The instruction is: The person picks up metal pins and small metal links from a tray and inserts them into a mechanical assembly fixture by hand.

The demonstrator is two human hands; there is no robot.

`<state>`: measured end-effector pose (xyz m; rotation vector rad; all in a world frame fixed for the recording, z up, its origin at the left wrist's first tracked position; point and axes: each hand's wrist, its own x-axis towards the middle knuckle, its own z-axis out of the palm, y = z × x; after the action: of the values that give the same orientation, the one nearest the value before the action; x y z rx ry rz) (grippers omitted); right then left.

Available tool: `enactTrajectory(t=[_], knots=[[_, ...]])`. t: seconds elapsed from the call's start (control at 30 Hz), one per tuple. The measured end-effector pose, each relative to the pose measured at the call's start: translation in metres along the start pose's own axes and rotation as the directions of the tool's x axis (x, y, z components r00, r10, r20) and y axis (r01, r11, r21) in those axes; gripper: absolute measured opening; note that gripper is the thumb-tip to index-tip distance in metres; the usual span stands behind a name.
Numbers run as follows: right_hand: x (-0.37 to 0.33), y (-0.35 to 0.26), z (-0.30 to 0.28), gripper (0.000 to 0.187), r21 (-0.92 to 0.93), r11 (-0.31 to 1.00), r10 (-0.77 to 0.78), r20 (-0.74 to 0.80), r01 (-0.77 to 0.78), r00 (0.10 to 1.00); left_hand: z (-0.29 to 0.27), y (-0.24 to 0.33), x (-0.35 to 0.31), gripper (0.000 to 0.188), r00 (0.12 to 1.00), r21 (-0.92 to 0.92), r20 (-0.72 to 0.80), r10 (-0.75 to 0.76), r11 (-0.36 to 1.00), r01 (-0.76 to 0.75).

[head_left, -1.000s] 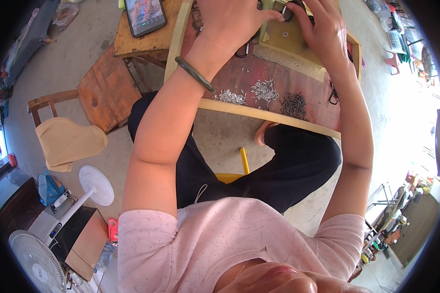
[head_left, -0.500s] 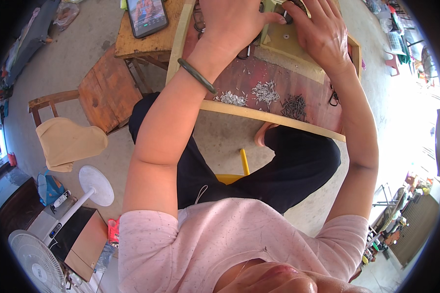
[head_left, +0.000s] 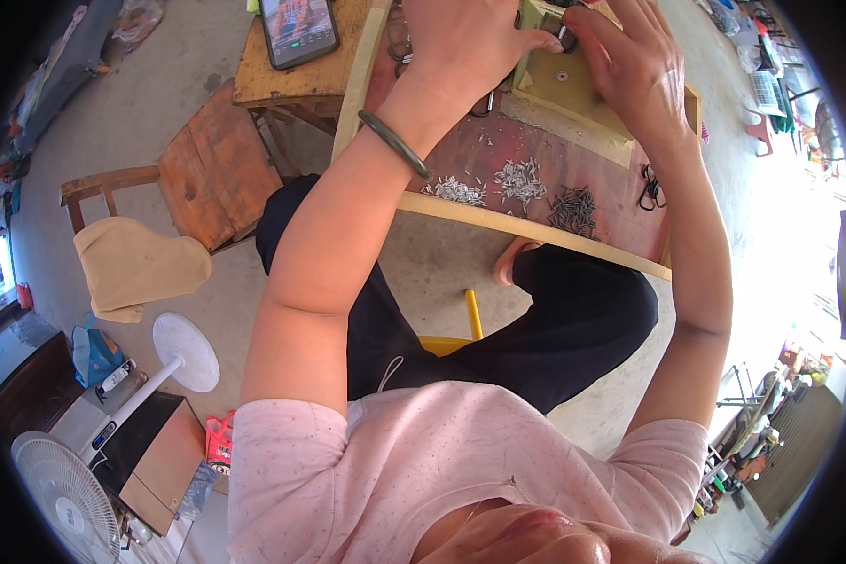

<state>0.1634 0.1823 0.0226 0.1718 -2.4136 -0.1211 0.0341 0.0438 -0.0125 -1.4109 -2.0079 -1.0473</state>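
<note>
My left hand (head_left: 475, 42), with a dark bangle (head_left: 395, 146) on its wrist, reaches over the far part of a wooden-rimmed tray (head_left: 526, 226). Its thumb points right; its other fingers are hidden or cut off by the upper edge. My right hand (head_left: 637, 75) comes in from the other side, thumb and forefinger closed around a small dark, shiny curved metal piece (head_left: 566, 39). The left thumb tip is right beside that piece. Under the hands stands a yellow-green block-like fixture (head_left: 564, 89) with a small round fitting on its face.
Near the tray's front lie heaps of white pins (head_left: 458, 191), silver pins (head_left: 520, 183) and dark pins (head_left: 573, 209). Black looped pieces (head_left: 650, 188) lie at right. A phone (head_left: 299, 30) rests on a wooden table (head_left: 263, 85) at left, beside a wooden chair (head_left: 218, 164) and fans (head_left: 66, 498).
The whole view has shifted slightly, the tray now sitting a little further right and lower. Both hands stay at the fixture, the right one slightly more bent around the dark piece.
</note>
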Motion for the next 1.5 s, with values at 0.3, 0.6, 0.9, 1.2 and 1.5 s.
enactTrajectory(t=[0.3,0.6,0.9,1.2,1.5], knots=[[0.019,-0.006,-0.015,0.009,-0.048,0.997,-0.042,0.194,0.053,0.980,0.004,-0.002,0.000,0.058,1.000,0.033,0.011,-0.017,0.999,0.017],[0.018,0.001,-0.021,0.013,-0.074,0.989,-0.107,0.251,0.129,0.962,0.004,0.000,0.001,0.058,1.000,0.003,-0.018,-0.017,1.000,0.017],[0.000,0.004,-0.009,0.021,0.088,0.995,0.031,0.077,-0.037,0.997,0.004,0.000,0.000,0.059,1.000,0.026,0.014,-0.016,1.000,0.016],[0.008,-0.001,-0.008,0.011,-0.016,0.998,-0.052,0.095,0.054,0.994,0.003,-0.002,0.000,0.059,1.000,0.021,-0.013,0.007,1.000,-0.007],[0.016,-0.005,-0.013,0.011,-0.139,0.976,-0.145,0.170,0.170,0.975,0.002,0.000,-0.001,0.060,1.000,0.016,-0.002,-0.007,1.000,0.007]])
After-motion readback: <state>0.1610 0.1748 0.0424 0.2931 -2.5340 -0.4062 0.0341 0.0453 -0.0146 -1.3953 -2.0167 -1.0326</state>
